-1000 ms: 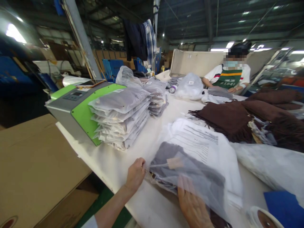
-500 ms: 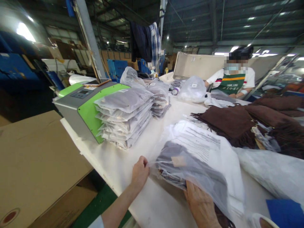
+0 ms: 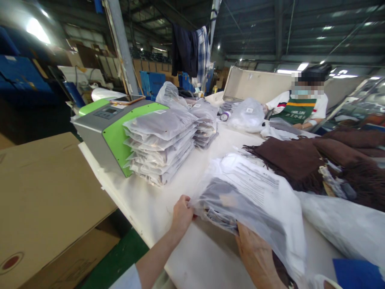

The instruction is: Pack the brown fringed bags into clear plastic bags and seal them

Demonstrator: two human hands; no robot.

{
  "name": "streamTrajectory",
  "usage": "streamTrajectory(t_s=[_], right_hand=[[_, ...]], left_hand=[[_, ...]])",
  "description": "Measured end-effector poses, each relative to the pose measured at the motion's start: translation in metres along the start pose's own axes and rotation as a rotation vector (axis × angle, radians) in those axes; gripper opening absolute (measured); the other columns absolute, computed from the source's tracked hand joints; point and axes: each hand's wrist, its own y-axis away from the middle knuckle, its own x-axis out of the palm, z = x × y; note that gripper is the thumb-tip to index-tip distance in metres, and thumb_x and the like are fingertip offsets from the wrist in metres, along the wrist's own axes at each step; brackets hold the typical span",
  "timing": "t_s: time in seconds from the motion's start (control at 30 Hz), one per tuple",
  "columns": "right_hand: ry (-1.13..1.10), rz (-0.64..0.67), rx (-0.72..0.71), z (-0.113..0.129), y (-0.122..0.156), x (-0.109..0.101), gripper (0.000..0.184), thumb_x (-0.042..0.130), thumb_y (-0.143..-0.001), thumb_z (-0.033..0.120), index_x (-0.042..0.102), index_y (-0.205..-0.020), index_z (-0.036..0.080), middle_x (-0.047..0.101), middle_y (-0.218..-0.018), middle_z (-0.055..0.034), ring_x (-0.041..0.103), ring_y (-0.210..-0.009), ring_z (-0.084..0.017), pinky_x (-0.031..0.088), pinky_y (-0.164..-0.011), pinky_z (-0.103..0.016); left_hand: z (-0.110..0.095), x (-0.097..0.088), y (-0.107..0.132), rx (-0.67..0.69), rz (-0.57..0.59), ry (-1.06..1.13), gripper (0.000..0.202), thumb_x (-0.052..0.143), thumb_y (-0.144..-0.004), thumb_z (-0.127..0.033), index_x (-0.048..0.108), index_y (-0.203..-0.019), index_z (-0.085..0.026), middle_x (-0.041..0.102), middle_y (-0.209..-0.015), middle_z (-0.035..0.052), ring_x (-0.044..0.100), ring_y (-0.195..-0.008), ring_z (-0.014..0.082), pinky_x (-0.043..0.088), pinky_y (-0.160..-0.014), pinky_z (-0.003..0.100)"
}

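A frosted plastic bag with a folded dark grey garment inside is lifted a little off the white table. My left hand pinches the bag's left edge, fingers closed. My right hand reaches under the bag's near side and supports it; its fingertips are hidden by the plastic. Black print lines cover the bag's far part.
A stack of bagged garments leans against a green and grey machine. Brown fringed scarves lie to the right. A cardboard box stands left of the table. A person in a green apron works at the far end.
The bag has risen slightly off the table. My right hand has slid further beneath it, and my left hand has shifted a little to the right with the bag's edge.
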Motion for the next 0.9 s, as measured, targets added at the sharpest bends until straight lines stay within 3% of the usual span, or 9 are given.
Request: streamTrajectory(t_s=[0.23, 0.33, 0.47, 0.6, 0.7, 0.8, 0.9], right_hand=[[0.149, 0.004, -0.124, 0.005, 0.020, 0.016, 0.034, 0.040, -0.077, 0.005, 0.052, -0.109, 0.008, 0.066, -0.094, -0.0143, 0.062, -0.088, -0.021, 0.049, -0.075, -0.030], [0.151, -0.009, -0.130, 0.001, 0.020, 0.014, 0.035, 0.038, -0.076, 0.003, 0.053, -0.107, 0.008, 0.067, -0.093, -0.0143, 0.063, -0.084, -0.021, 0.050, -0.072, -0.029], [0.155, 0.013, -0.085, 0.000, 0.013, 0.011, 0.035, 0.039, -0.072, 0.000, 0.055, -0.101, 0.011, 0.067, -0.088, -0.0135, 0.064, -0.076, -0.021, 0.050, -0.062, -0.029], [0.130, -0.019, -0.049, 0.010, 0.003, 0.017, 0.040, 0.039, -0.068, -0.002, 0.053, -0.104, 0.011, 0.067, -0.090, -0.0137, 0.064, -0.080, -0.021, 0.050, -0.067, -0.029], [0.113, -0.071, 0.000, 0.021, -0.005, 0.021, 0.040, 0.039, -0.069, 0.000, 0.052, -0.107, 0.009, 0.067, -0.095, -0.0160, 0.063, -0.087, -0.023, 0.050, -0.073, -0.032], [0.095, -0.098, 0.031, 0.029, -0.014, 0.020, 0.040, 0.038, -0.069, 0.001, 0.052, -0.105, 0.010, 0.067, -0.092, -0.0148, 0.063, -0.083, -0.023, 0.050, -0.070, -0.032], [0.080, -0.101, 0.017, 0.033, -0.021, 0.017, 0.042, 0.040, -0.066, 0.001, 0.052, -0.104, 0.012, 0.068, -0.088, -0.0127, 0.063, -0.075, -0.021, 0.050, -0.067, -0.031]], left_hand=[[0.001, 0.026, 0.023, -0.243, 0.087, 0.342, 0.010, 0.048, -0.072, -0.004, 0.052, -0.074, -0.013, 0.064, -0.061, 0.0036, 0.059, -0.048, 0.0128, 0.050, -0.052, 0.025], [-0.001, 0.020, 0.028, -0.295, 0.147, 0.394, 0.013, 0.047, -0.071, -0.002, 0.055, -0.074, -0.012, 0.065, -0.059, 0.0050, 0.060, -0.048, 0.0138, 0.050, -0.052, 0.026], [0.000, -0.001, 0.028, -0.353, 0.240, 0.398, 0.018, 0.050, -0.064, 0.001, 0.060, -0.076, -0.009, 0.065, -0.056, 0.0083, 0.062, -0.047, 0.0190, 0.049, -0.048, 0.028], [0.006, -0.004, 0.028, -0.384, 0.226, 0.452, 0.012, 0.056, -0.066, -0.005, 0.058, -0.075, -0.010, 0.067, -0.061, 0.0082, 0.064, -0.054, 0.0178, 0.051, -0.055, 0.028], [0.015, 0.017, 0.035, -0.402, 0.188, 0.592, 0.014, 0.057, -0.068, -0.008, 0.057, -0.080, -0.014, 0.067, -0.068, 0.0046, 0.064, -0.059, 0.0144, 0.052, -0.062, 0.027], [0.024, 0.049, 0.045, -0.447, 0.174, 0.740, 0.019, 0.056, -0.066, -0.004, 0.057, -0.081, -0.016, 0.066, -0.064, 0.0020, 0.063, -0.057, 0.0142, 0.050, -0.059, 0.027], [0.029, 0.076, 0.050, -0.473, 0.191, 0.738, 0.018, 0.053, -0.067, -0.004, 0.057, -0.080, -0.016, 0.066, -0.062, 0.0027, 0.064, -0.059, 0.0157, 0.049, -0.058, 0.026]])
